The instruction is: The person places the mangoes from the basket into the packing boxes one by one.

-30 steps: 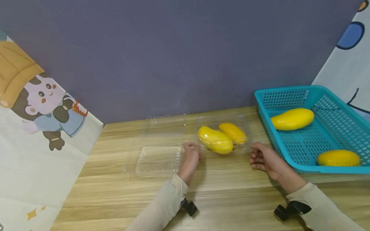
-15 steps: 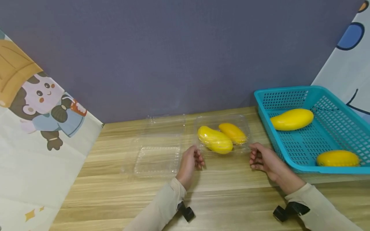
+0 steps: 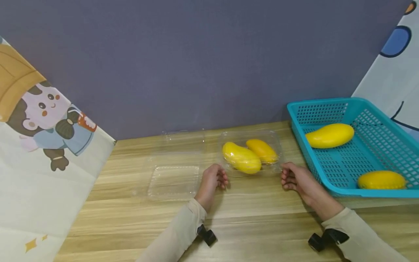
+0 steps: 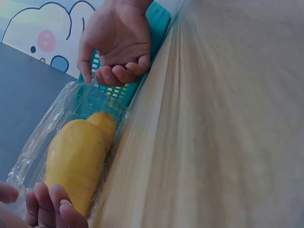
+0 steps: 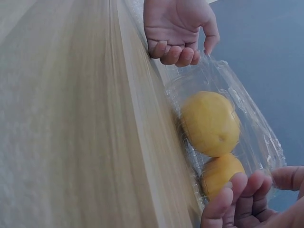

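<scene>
A clear plastic clamshell box (image 3: 235, 136) holds two yellow mangoes, one larger mango (image 3: 241, 158) at the front left and a smaller, more orange mango (image 3: 263, 151) behind it. Its lid lies over them. At the front left corner of the box is my left hand (image 3: 210, 183), fingers loosely curled, palm turned inward. My right hand (image 3: 299, 182) is by the front right corner, fingers also loosely bent. In the wrist views each thumb is at a corner of the box, apart from the other fingers; whether the thumbs touch the plastic I cannot tell.
Left of the box, a second clear clamshell (image 3: 173, 182) lies unfolded on the wooden table (image 3: 248, 225). At right stands a teal basket (image 3: 347, 191) with a mango (image 3: 330, 135) at its back and another mango (image 3: 382, 180) at its front. A grey-blue panel (image 3: 203, 65) rises behind.
My left hand has drawn back from the box's left edge and turned its palm inward, its fingers now loosely curled. My right hand stays at the right corner.
</scene>
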The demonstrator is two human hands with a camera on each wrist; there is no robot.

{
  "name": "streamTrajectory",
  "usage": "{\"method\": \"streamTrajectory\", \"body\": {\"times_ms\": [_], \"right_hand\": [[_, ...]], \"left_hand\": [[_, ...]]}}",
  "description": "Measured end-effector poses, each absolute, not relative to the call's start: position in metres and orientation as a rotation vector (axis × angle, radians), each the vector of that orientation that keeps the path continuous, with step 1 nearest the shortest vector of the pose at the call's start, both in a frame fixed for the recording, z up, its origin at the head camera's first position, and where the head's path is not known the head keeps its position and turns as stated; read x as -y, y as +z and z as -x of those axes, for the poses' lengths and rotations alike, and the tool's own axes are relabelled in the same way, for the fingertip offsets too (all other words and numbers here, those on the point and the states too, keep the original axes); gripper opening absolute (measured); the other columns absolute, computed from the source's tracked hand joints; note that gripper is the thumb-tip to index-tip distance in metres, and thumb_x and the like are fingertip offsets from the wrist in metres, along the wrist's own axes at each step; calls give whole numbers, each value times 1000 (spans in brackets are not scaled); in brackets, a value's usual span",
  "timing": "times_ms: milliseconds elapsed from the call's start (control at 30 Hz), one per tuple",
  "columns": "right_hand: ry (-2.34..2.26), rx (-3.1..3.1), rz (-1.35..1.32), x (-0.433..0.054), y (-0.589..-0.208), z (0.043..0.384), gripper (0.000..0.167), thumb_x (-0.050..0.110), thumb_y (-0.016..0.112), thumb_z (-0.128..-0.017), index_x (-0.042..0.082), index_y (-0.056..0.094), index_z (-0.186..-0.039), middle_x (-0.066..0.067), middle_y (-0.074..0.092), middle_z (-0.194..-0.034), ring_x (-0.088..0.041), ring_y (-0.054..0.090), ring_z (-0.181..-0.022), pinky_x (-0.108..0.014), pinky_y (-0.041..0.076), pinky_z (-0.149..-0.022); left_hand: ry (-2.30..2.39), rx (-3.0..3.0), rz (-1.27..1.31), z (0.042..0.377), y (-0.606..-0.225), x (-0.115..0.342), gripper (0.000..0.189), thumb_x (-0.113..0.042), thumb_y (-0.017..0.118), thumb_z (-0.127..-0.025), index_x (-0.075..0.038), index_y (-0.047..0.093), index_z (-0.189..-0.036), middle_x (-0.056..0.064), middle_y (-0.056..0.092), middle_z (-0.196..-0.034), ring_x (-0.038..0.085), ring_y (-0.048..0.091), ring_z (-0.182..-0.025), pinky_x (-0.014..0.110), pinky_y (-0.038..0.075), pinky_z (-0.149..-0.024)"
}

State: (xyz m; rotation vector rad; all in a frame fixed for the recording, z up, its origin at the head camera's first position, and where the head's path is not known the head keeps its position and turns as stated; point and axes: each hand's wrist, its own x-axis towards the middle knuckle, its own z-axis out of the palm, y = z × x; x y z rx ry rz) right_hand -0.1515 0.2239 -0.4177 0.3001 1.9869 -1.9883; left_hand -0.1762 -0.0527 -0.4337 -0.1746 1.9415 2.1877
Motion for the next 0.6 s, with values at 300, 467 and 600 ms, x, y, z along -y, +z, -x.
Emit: {"method": "streamTrajectory", "body": {"times_ms": [300,467,600], "right_hand": [[-1946,-2027,-301,-225,-418,154,32,29,42,-103,17,55,-76,8,56,-73,-8,57,-69,-25,53,-65],[-1922,-2050,-301,-225,-419,154,31,30,43,-103,15,56,-79,8,57,-74,-8,57,-69,-25,53,-65],[-1909,-2055,-306,-225,-420,155,31,30,42,-103,14,57,-81,8,57,-75,-8,57,-69,-25,53,-65]], "left_hand": [[2149,-1961,171,177,-431,52,14,-17,45,-90,-9,53,-83,1,57,-71,12,55,-61,22,45,-55],[2111,-1953,194,178,-430,52,22,-24,42,-94,-8,55,-85,0,58,-72,12,56,-62,22,45,-56],[2105,-1956,195,179,-430,51,24,-24,42,-95,-9,54,-81,-1,58,-70,12,57,-60,22,45,-54]]}}
